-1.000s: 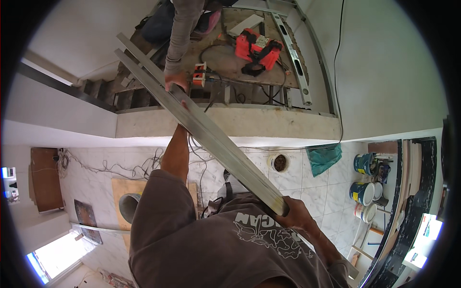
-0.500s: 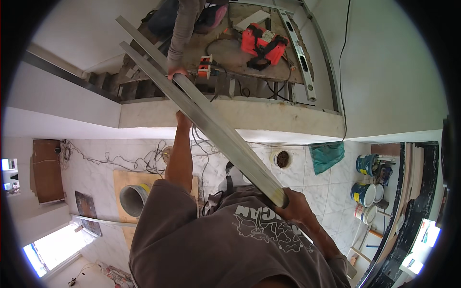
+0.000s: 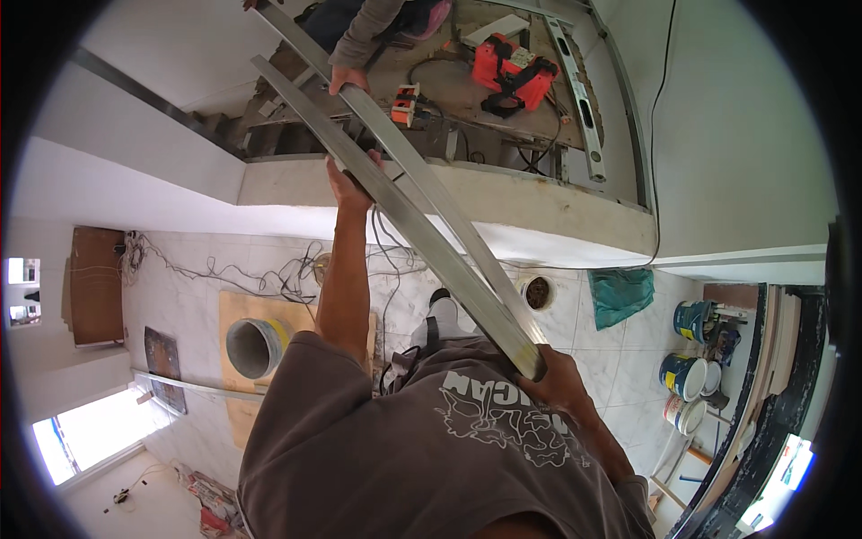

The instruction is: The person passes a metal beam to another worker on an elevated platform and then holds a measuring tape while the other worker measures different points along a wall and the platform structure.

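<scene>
Metal profiles: far ends cut off at frame top; right hand grips near end.

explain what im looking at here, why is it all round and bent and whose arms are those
There is no machine here. A person wears a wide fisheye camera on the head, looking down, so straight edges bend toward the rim. The grey shirt at the bottom is that person's own.

Their left hand is raised and grips long metal rails partway along. Their right hand holds the rails' lower end near the chest.

At the top, another person's hand takes hold of the same rails from a raised platform. On that platform lie a red tool, a long level and cables.

Far below is a tiled floor with loose wires, a big pipe, a green bag and paint buckets.
</scene>
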Demonstrator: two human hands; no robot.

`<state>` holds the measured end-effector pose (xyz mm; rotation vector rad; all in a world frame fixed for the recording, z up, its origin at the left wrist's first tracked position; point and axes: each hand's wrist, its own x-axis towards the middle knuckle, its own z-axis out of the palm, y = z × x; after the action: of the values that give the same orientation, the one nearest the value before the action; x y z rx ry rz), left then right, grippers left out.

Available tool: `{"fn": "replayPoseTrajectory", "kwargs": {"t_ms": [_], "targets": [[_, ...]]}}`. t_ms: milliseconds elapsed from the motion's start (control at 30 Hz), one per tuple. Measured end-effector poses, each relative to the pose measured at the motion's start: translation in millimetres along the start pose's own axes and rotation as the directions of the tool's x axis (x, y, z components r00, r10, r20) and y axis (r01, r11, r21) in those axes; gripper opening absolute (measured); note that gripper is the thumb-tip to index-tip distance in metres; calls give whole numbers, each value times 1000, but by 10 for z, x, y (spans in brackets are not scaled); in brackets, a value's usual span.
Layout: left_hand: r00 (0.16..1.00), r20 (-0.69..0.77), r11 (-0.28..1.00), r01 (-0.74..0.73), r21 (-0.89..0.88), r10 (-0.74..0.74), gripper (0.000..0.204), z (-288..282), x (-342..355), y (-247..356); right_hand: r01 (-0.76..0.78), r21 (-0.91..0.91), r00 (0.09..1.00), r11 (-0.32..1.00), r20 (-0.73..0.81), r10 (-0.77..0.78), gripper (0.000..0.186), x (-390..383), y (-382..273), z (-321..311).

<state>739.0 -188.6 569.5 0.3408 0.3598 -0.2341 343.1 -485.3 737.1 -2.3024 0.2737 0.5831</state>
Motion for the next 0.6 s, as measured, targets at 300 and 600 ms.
{"fn": "replayPoseTrajectory", "kwargs": {"t_ms": [300,600], "targets": [[993,42,965,-120,233,113,66,260,-981,-740,-103,-57,993,993,-65,99,52,-872,444,-410],[996,12,959,-86,270,86,60,285,-2343,-1710,-248,-145,968,958,-67,240,52,-1828,1750,-248]]}}
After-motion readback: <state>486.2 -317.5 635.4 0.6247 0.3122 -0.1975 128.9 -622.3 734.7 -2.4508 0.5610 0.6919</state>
